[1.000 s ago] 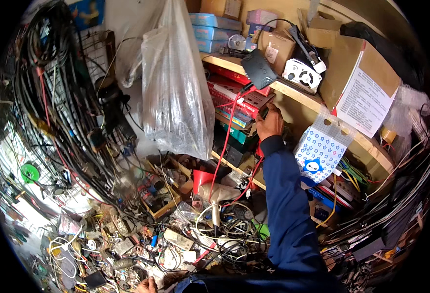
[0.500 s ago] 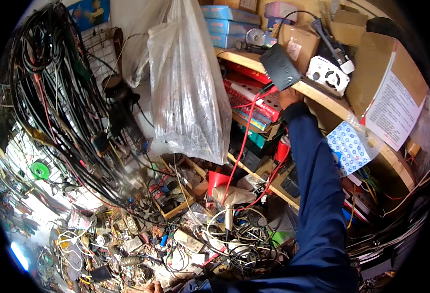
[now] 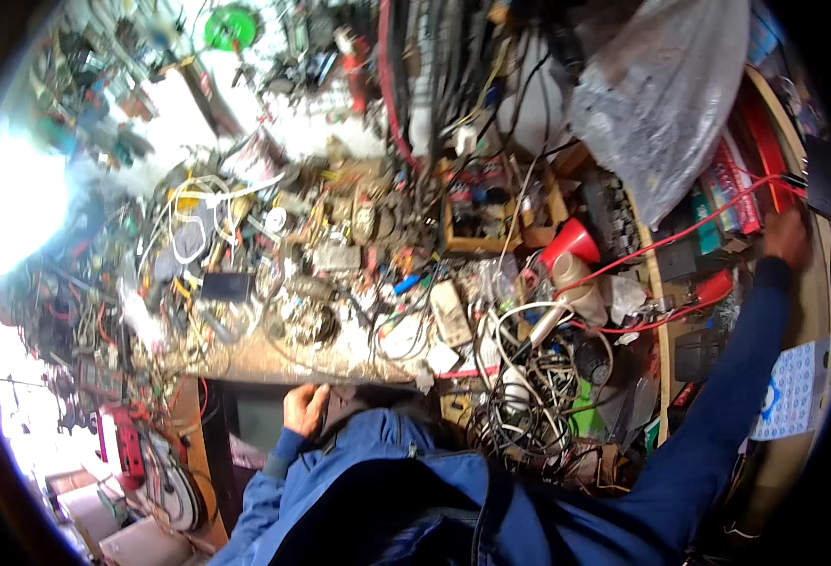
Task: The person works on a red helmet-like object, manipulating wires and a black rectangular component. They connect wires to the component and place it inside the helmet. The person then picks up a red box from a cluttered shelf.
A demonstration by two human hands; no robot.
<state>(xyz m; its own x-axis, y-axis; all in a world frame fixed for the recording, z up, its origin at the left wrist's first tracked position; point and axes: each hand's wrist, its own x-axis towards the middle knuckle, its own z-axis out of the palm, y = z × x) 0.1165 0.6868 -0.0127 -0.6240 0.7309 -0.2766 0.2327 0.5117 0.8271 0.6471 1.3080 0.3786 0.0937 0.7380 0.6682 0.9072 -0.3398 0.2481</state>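
My right hand (image 3: 786, 241) reaches far out to the right, to the shelf unit beside red boxes. Its fingers are blurred, so whether they hold anything is unclear. Close by, a red cable (image 3: 684, 233) runs from a black device (image 3: 821, 177) at the shelf's edge down toward the bench. My left hand (image 3: 304, 408) is at the bench's front edge, in front of my body. Its fingers are curled with the thumb against them, and anything inside is hidden. On the bench lie a beige hair dryer (image 3: 581, 291), a red funnel-like piece (image 3: 571, 243) and a heap of tangled cables (image 3: 538, 396).
Small parts and scraps cover the bench (image 3: 274, 358). A wooden tray (image 3: 477, 243) stands at its back. A clear plastic bag (image 3: 661, 94) hangs before the shelves. Black cables (image 3: 444, 85) hang on the wall. A blue-patterned box (image 3: 797, 391) is at right.
The view has swung down and to the left, bringing more of the bench and my left hand into sight. My right hand is still at the shelf.
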